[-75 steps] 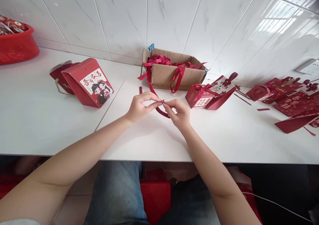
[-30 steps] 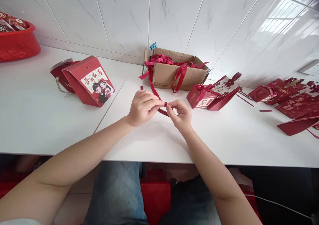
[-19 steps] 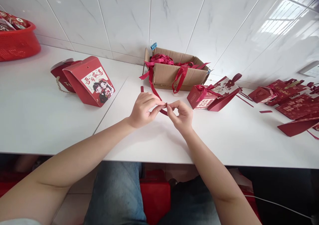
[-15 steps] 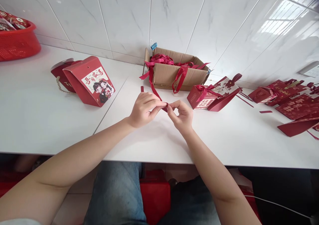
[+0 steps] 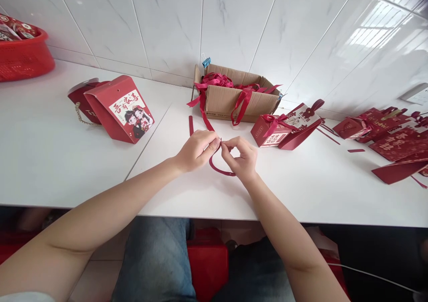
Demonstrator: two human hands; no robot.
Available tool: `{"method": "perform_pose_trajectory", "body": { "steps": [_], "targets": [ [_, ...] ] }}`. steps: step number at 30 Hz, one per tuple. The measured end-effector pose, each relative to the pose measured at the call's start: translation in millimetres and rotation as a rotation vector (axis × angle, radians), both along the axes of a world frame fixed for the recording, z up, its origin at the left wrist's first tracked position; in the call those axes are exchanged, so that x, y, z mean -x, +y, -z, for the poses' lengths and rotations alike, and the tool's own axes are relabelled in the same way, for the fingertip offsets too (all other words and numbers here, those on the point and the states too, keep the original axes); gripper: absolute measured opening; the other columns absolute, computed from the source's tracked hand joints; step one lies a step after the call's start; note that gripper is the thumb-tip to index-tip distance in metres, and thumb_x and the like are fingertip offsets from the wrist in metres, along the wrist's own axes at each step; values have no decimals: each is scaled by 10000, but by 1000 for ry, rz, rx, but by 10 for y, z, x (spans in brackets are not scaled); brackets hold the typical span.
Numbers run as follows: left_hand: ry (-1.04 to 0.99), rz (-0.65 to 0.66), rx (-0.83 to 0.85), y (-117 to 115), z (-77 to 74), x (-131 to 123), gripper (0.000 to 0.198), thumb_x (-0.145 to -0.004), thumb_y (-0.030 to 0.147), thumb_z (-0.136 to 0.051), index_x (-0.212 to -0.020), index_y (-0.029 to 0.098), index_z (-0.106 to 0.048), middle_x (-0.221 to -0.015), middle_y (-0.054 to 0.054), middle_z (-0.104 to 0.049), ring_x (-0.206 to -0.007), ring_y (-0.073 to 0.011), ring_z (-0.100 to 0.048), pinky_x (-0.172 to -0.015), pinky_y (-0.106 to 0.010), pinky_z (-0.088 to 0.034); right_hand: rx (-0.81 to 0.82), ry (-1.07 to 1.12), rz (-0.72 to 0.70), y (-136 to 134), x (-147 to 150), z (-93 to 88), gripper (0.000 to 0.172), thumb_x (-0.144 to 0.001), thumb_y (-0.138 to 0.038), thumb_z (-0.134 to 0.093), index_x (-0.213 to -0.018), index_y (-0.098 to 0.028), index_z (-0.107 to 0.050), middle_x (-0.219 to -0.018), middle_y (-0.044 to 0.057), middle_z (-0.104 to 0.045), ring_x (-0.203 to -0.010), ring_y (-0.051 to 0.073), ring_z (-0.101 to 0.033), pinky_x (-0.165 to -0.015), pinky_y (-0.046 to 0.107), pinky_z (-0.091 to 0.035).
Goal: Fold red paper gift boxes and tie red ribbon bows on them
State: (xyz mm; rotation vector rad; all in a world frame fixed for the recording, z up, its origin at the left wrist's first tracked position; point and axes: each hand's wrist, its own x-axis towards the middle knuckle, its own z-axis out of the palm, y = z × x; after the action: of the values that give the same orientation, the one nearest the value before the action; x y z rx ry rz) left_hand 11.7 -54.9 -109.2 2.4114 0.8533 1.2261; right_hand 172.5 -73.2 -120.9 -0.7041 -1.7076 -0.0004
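My left hand [image 5: 197, 151] and my right hand [image 5: 241, 158] meet above the white table, fingertips almost touching. Both pinch a thin dark red strap [image 5: 220, 170], which loops down below the fingertips and curves toward the right palm. The pinched part is mostly covered by my fingers. Just behind my left hand lies a flat dark red strip [image 5: 191, 126]. A red ribbon [image 5: 204, 113] hangs from the cardboard box [image 5: 222, 100] down toward the same hand. To the right of my right hand stands a small red gift box [image 5: 267, 130] with a ribbon bow.
A large red gift box [image 5: 112, 110] stands at the left, with a rope-handled one behind it. A red plastic basket [image 5: 26, 59] sits at the far left. Several red boxes [image 5: 388, 134] crowd the right side. The tiled wall [image 5: 167, 25] closes off the back.
The strap now shows as a loop hanging below the fingertips. My left hand has shifted slightly down, and more of the flat strip behind it is visible.
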Motion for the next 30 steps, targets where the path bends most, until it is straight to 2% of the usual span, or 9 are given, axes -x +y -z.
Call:
{"method": "perform_pose_trajectory", "body": {
  "steps": [6, 16, 22, 30],
  "targets": [
    [55, -41, -140, 11, 7, 22, 186, -944, 271, -386, -815, 192, -496, -716, -8, -592, -655, -154, -517, -733, -326, -386, 6, 15, -13, -3, 3, 7, 122, -838, -134, -577, -747, -215, -575, -640, -22, -603, -558, 102, -562, -542, 255, -492],
    [98, -58, -161, 9, 8, 32, 175, -935, 273, -380, -832, 196, -497, -745, -24, -623, -677, -174, -535, -745, -346, -373, 30, 23, 9, -8, 3, 16, 127, -850, -163, -564, -737, -218, -581, -637, -21, -616, -556, 110, -565, -542, 270, -491],
    [153, -63, -210, 25, -5, 37, 191, -927, 337, -414, -829, 196, -499, -734, -23, -621, -691, -183, -553, -742, -348, -362, 39, 10, 8, 4, -1, 27, 120, -847, -200, -574, -729, -220, -568, -637, -19, -617, -552, 110, -559, -532, 269, -484],
    [213, -139, -338, 50, 27, 9, 183, -933, 227, -358, -823, 199, -501, -719, -34, -631, -659, -193, -542, -702, -347, -337, 58, -2, 15, 9, 5, 33, 136, -840, -183, -569, -708, -218, -564, -624, -25, -615, -542, 105, -558, -543, 263, -489]
  ]
}}
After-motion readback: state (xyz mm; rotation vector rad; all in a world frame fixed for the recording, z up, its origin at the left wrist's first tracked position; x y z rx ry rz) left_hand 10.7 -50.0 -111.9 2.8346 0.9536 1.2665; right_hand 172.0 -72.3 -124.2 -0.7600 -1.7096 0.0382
